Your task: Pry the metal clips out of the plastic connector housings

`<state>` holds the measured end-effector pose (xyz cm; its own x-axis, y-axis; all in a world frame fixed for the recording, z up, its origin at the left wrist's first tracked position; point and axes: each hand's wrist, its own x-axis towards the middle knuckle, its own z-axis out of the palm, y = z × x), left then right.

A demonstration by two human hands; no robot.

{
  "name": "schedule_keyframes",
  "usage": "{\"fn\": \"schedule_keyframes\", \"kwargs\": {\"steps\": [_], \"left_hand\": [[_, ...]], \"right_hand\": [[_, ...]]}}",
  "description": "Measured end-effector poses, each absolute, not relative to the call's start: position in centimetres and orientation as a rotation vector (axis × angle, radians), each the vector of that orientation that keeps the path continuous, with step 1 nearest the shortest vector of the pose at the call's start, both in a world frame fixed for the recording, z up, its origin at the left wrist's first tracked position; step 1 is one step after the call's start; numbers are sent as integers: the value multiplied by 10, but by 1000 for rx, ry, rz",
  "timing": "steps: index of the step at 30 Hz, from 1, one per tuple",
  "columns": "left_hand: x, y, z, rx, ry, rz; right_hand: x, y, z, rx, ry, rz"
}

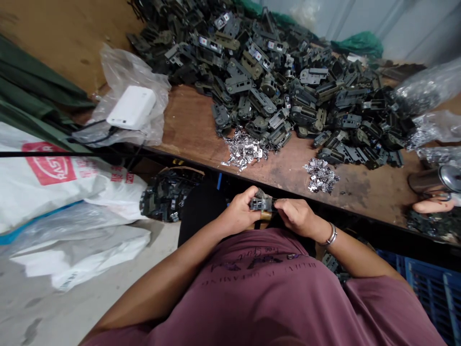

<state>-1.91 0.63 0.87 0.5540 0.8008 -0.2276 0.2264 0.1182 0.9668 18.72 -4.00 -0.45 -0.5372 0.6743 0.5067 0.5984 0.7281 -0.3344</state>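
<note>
My left hand (238,212) is closed around a small dark grey plastic housing (260,204) with rectangular openings, held in front of my shirt near the table's front edge. From the other side my right hand (298,217) meets the housing's right end, its fingers pinched together. Whatever lies between those fingertips is too small and hidden to name. On the table just beyond my hands lie two small piles of shiny metal clips, a left pile (245,150) and a right pile (320,176). Behind them spreads a large heap of similar dark housings (266,86).
A white box (132,107) with a cable rests on clear plastic at the left. White sacks (65,178) and a container of dark parts (171,194) stand below. At right are another person's hand (434,204), a metal can (428,180) and a blue crate (432,288).
</note>
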Motion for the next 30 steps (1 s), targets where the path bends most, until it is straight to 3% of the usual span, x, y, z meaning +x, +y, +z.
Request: {"fn": "schedule_keyframes", "kwargs": {"steps": [5, 14, 24, 30], "left_hand": [[-19, 6, 5, 1447, 975, 568], [-22, 6, 5, 1373, 967, 526], [-14, 3, -2, 1267, 959, 640], [-19, 1, -3, 1349, 968, 587]], "right_hand": [[187, -41, -12, -916, -2260, 89], [190, -34, 4, -978, -2327, 314], [190, -41, -18, -801, -2322, -25], [187, -40, -10, -997, -2218, 271]]}}
